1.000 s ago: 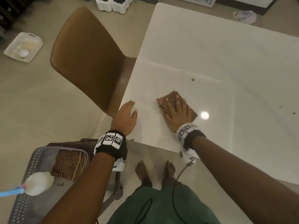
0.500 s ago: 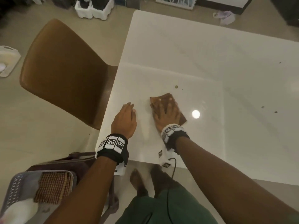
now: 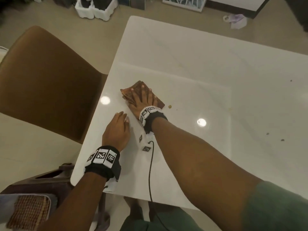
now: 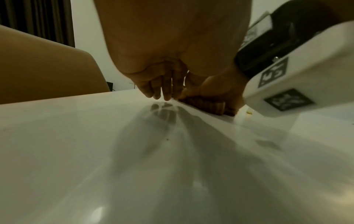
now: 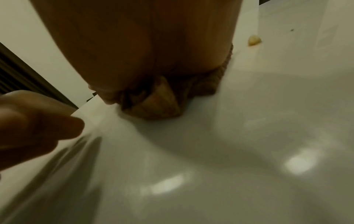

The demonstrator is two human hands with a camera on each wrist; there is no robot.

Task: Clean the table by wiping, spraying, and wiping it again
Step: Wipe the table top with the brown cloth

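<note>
— Brown leather-look chair (image 3: pixel 48 87) on the far left, pushed up to the white counter (image 3: pixel 208 67); below it a basket (image 3: pixel 6 202) with a checked cloth (image 3: pixel 30 212) in it. Where do we stand on the job?

— Early, we judge. Our left hand (image 3: pixel 116 130) lies flat on the counter near its left edge, fingers straight, holding nothing. Just right of it and a little further out, our right hand (image 3: pixel 143 102) presses the brown cloth (image 3: pixel 128 92) flat to the counter, fingers spread over it, not curled round it.

— So that grip is open, palm down on the cloth?

— Yes, both are. We read this as the first wipe. We see no spray bottle in any view, and no wet film we can be sure of.

— What is left?

— Plenty. A pale crumb (image 3: pixel 170 106) sits just beside the cloth's right edge; the right wrist view shows it (image 5: pixel 254 40) clearly. Further right, small dark specks (image 3: pixel 282 140) are scattered well apart. Then the spraying and the second wipe.

— And the surface, the room?

— Glossy, faintly veined, mirroring two ceiling lights (image 3: pixel 201 122). Beige tiled floor (image 3: pixel 33 147); white boxes (image 3: pixel 96 9) and a crumpled bag (image 3: pixel 236 20) lie beyond the far edge.
</note>
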